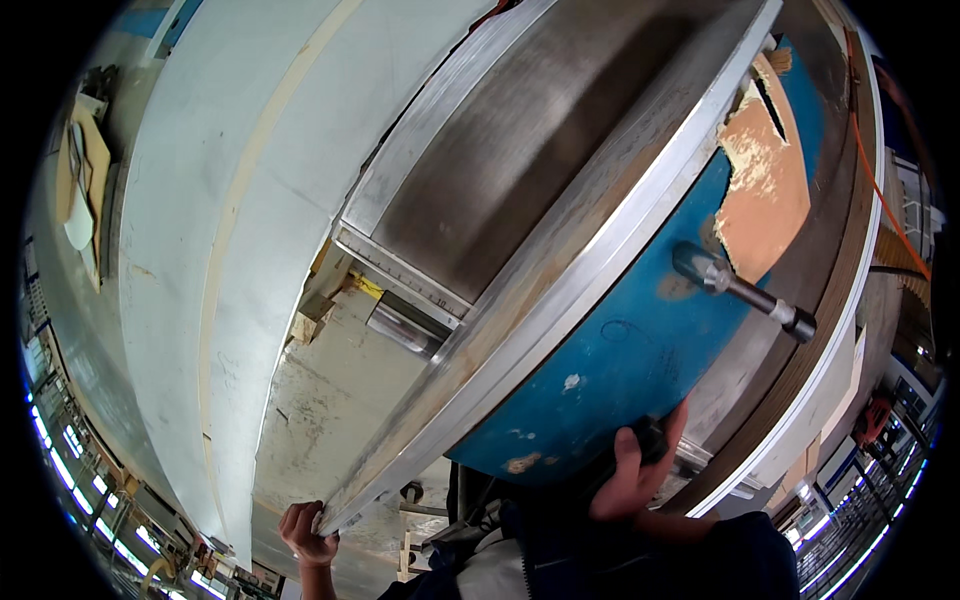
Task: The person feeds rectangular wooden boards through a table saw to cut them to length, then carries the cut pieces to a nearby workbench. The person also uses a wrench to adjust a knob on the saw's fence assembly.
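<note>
My left hand (308, 533) is closed around the near end of a long metal-edged board (520, 370), which slants away to the upper right. Its fingers curl over the end. Low on the right, my right hand (640, 468) wraps round a dark handle-like piece (648, 438), partly hidden by the fingers and too dark to name exactly. That hand is beside the lower edge of a blue panel (620, 340) on the machine. A metal clamping lever with a black tip (735, 283) stands out from the panel. My dark sleeves come in from below.
A torn piece of thin wood (765, 180) lies on the blue panel. Left of the board are a steel plate with a scale (400, 262), a metal cylinder (408, 325) and wood offcuts (315, 308). A wide pale table (250, 200) fills the left. An orange cable (868, 160) hangs at right.
</note>
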The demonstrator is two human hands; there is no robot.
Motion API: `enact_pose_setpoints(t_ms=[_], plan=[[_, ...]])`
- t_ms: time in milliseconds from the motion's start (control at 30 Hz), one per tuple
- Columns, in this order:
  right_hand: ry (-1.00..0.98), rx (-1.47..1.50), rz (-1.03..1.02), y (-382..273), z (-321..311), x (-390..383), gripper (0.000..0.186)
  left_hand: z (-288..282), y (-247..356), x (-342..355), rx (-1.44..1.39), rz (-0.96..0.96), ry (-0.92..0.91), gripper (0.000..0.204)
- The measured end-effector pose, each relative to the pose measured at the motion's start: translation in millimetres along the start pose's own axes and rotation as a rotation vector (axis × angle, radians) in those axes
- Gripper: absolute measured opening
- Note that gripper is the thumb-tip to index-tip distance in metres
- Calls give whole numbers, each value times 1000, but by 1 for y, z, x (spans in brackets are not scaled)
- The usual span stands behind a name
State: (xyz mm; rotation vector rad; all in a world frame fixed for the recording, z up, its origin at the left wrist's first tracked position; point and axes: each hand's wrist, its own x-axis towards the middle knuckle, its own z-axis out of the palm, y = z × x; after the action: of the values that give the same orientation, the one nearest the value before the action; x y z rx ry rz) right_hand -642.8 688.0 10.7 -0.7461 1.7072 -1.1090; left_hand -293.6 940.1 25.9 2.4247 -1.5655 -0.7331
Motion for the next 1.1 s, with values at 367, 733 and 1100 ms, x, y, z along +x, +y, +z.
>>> enact_pose_setpoints(t_ms=[367,733,1100], plan=[[59,-1,-59,5,13,-4,79,9,-5,12,-19,-13,-20,75],[28,-47,19,-12,16,6,75,-19,17,9,-14,-47,-16,76],[-129,-130,-57,-1,-7,-3,80,-7,8,18,-117,43,27,64]])
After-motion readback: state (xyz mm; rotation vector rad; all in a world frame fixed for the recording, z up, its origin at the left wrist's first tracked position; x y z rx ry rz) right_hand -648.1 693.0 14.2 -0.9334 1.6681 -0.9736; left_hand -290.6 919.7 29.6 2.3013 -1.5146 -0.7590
